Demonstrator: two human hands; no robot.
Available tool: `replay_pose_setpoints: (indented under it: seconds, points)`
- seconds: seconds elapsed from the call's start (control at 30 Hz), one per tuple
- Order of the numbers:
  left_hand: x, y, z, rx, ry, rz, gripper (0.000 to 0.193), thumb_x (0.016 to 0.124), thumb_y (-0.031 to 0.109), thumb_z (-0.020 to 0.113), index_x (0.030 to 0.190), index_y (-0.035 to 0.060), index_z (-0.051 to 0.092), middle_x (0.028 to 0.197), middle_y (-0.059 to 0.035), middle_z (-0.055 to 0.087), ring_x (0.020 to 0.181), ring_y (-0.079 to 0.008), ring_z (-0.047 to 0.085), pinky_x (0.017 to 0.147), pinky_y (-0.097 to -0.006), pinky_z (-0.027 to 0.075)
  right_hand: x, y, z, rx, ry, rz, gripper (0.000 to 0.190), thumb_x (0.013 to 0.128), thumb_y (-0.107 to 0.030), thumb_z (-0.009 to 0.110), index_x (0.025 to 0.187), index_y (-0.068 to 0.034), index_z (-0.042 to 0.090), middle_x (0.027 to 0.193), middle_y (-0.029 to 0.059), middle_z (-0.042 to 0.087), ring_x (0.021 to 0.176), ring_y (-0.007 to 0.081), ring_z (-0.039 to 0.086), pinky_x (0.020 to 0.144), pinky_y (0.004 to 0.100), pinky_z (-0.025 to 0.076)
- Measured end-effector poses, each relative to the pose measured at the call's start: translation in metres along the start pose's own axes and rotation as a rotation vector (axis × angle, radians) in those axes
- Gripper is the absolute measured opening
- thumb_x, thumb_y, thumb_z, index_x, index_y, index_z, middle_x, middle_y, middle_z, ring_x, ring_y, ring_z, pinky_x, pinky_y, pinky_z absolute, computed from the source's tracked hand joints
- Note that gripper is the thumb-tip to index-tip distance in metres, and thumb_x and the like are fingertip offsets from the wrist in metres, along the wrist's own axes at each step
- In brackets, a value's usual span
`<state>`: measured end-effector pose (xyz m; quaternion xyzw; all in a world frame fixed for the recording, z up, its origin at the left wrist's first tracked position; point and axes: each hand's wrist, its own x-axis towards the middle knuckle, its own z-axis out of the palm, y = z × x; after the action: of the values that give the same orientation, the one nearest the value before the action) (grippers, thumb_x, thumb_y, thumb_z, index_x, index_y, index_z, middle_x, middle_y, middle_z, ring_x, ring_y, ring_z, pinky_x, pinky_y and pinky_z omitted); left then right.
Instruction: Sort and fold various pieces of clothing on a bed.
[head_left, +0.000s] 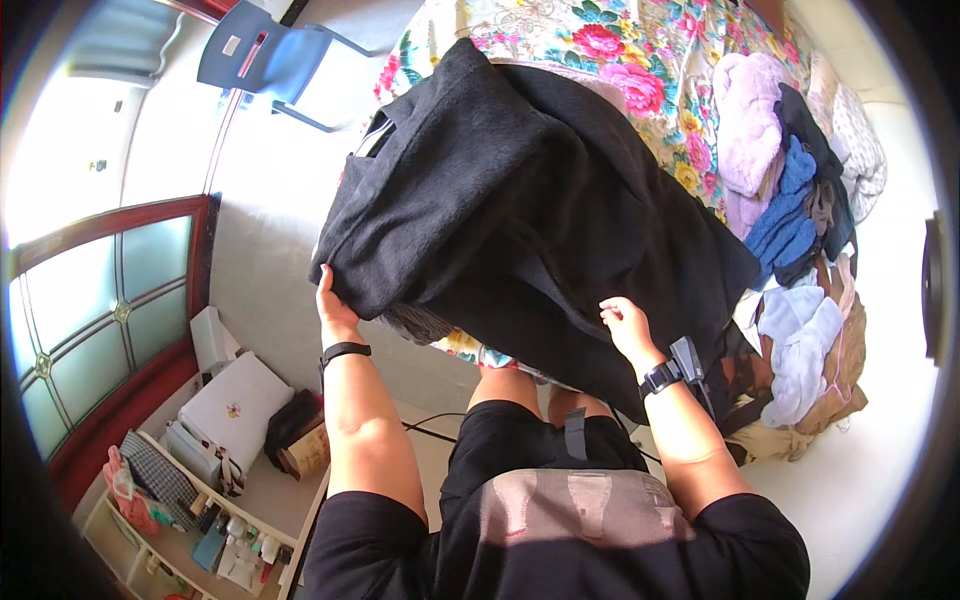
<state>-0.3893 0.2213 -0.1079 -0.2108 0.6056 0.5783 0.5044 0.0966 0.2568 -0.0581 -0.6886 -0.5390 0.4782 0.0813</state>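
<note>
A large black cloth garment (480, 187) lies spread and rumpled over a bed with a floral sheet (630, 75). My left hand (336, 304) grips its lower left edge, the thumb on top and the other fingers hidden beneath the cloth. My right hand (626, 322) is over the garment's lower right part, its fingers curled; whether they pinch any fabric cannot be made out. A striped dark cloth (416, 322) peeks out below the garment, near my left hand.
Piled clothes lie along the right side, among them a lilac fleece (750, 127), a blue fleece (787, 210) and a pale blue one (799, 337). A blue chair (262, 56) stands at upper left. Lower left are shelves (277, 502) with a white box (236, 405) and bottles.
</note>
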Motion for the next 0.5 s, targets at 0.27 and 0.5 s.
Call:
replay_pose_setpoints:
  seconds: [0.27,0.5]
  points:
    - [0.025,0.017,-0.013,-0.19,-0.291,0.111,0.056,0.079,0.045,0.057,0.116,0.0041,0.05,0.117,-0.013,0.052,0.104,-0.0301,0.05,0.091,-0.0443,0.038,-0.009,-0.004,-0.007,0.078,-0.017,0.022,0.013,0.078,-0.001,0.055,0.091,-0.002,0.059,0.079,0.0098,0.062,0.072,0.0164,0.06,0.066,0.0271,0.048]
    - [0.029,0.061,-0.024,0.121,-0.433,0.093,0.054,0.081,0.044,0.051,0.112,-0.0007,0.052,0.109,-0.013,0.058,0.099,-0.0304,0.054,0.089,-0.0435,0.04,-0.019,0.004,-0.013,0.089,-0.025,0.066,0.012,0.079,-0.001,0.054,0.09,-0.002,0.059,0.077,0.0089,0.062,0.069,0.0144,0.059,0.064,0.0257,0.048]
